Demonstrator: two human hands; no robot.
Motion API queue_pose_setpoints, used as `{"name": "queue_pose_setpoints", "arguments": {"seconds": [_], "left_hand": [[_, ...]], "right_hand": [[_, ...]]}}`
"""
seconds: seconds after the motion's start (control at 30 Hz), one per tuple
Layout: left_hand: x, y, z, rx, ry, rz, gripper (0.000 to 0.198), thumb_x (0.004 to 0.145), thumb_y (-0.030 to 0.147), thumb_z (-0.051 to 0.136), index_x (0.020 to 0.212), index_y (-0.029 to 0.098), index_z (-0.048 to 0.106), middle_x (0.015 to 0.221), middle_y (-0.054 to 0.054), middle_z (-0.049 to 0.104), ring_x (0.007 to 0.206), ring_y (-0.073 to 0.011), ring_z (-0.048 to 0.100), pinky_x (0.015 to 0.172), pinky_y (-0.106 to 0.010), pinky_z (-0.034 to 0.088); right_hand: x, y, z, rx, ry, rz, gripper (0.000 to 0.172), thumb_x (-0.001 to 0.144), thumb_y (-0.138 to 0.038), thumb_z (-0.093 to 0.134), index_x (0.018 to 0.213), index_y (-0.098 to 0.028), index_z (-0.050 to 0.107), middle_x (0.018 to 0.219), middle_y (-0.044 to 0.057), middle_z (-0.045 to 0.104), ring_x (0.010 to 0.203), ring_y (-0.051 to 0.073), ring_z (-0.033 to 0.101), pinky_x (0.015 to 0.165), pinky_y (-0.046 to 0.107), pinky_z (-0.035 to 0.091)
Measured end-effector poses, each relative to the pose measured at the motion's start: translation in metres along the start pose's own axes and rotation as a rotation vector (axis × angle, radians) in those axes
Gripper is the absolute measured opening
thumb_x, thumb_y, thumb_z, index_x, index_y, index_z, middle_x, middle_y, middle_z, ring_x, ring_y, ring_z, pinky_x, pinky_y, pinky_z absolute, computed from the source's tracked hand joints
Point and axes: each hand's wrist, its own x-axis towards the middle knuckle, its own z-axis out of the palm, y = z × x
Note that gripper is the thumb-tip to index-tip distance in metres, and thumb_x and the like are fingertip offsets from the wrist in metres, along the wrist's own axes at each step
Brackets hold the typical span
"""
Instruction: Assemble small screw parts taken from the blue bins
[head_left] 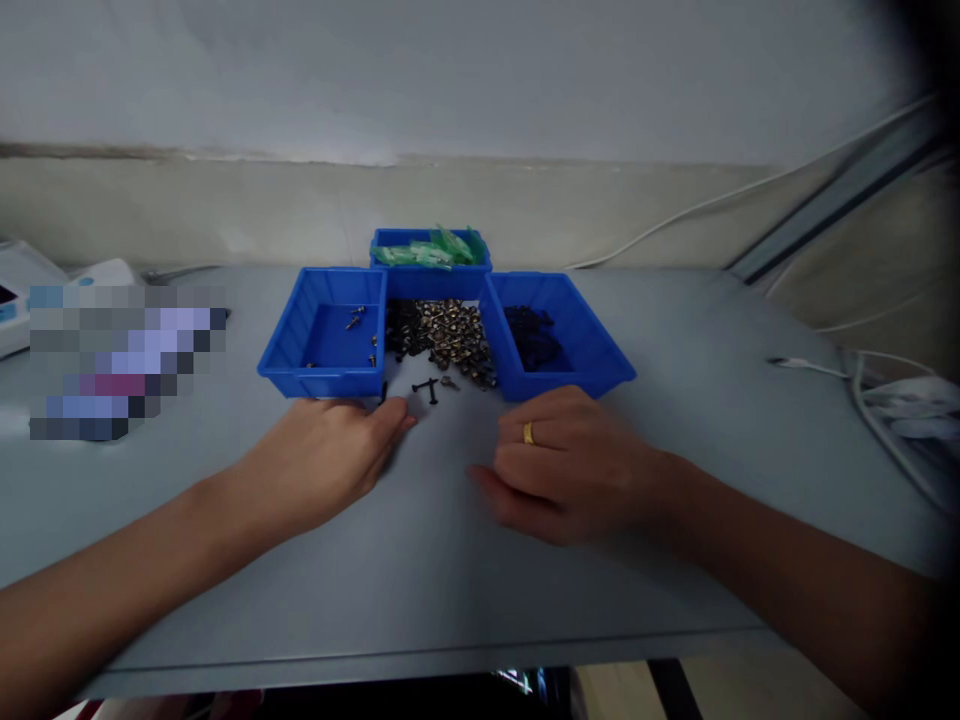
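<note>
Screws [459, 335] are heaped on the grey table [360, 590], in the gap between three blue trays; mostly brassy, knobbly pieces are seen, with black ones massed at the left of the heap. Just in front of it, two slim dark screws [433, 392] and one brassy screw [449, 383] are left lying loose.

In the left tray [322, 382], a few brassy screws [354, 318] are scattered over an otherwise bare floor, some against its right wall. In the right tray [589, 375], a dark tangle of black pieces [534, 342] is gathered towards the left side; single shapes can hardly be made out. The rear tray [431, 284] is filled to the rim with crinkled, glossy green plastic packets [435, 250]. All three trays are moulded in smooth plastic with sloping walls.

The hands are held well apart. The left hand [337, 450] is placed at the front of the left tray, its fingertips partly hidden; whether anything is gripped cannot be told. The right hand [566, 465], slightly blurred, is curled before the right tray, its contents hidden; a shiny gold-coloured ring [528, 433] is worn on one finger.
</note>
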Motion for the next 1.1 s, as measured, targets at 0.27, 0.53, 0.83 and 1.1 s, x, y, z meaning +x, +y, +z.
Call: {"name": "queue_pose_setpoints", "arguments": {"seconds": [0.27,0.53,0.83,1.1], "left_hand": [[0.000,-0.001,0.002,-0.024,-0.045,-0.025,0.018,0.081,0.014,0.036,0.091,0.014,0.050,0.071,-0.007,0.059,0.059,-0.0170,0.055,0.052,-0.027,0.038],[0.001,0.001,-0.004,-0.019,-0.068,-0.027,0.039,0.072,0.006,0.039,0.109,0.016,0.043,0.074,-0.005,0.059,0.065,-0.0190,0.057,0.054,-0.028,0.041],[0.000,-0.001,-0.005,-0.220,-0.091,0.131,0.033,0.074,0.004,0.042,0.101,0.020,0.049,0.086,-0.002,0.059,0.070,-0.0146,0.055,0.061,-0.025,0.039],[-0.022,0.019,-0.033,-0.596,-0.174,0.105,0.022,0.086,0.020,0.040,0.097,0.030,0.057,0.070,0.004,0.061,0.059,-0.0077,0.055,0.053,-0.017,0.042]], "right_hand": [[-0.001,0.001,0.003,-0.048,-0.057,0.014,0.032,0.082,-0.024,0.039,0.051,-0.018,0.042,0.044,-0.005,0.039,0.042,0.008,0.031,0.043,0.026,0.016],[-0.001,0.001,0.001,-0.033,-0.111,0.041,0.030,0.083,-0.024,0.039,0.054,-0.018,0.045,0.046,-0.005,0.043,0.044,0.008,0.032,0.044,0.025,0.016],[0.000,0.003,0.000,-0.040,-0.091,0.047,0.030,0.083,-0.023,0.040,0.054,-0.018,0.044,0.045,-0.005,0.039,0.043,0.008,0.030,0.043,0.026,0.016],[0.002,0.002,-0.001,0.006,-0.149,0.050,0.028,0.081,-0.023,0.039,0.054,-0.019,0.044,0.044,-0.004,0.042,0.043,0.009,0.032,0.044,0.027,0.017]]}}
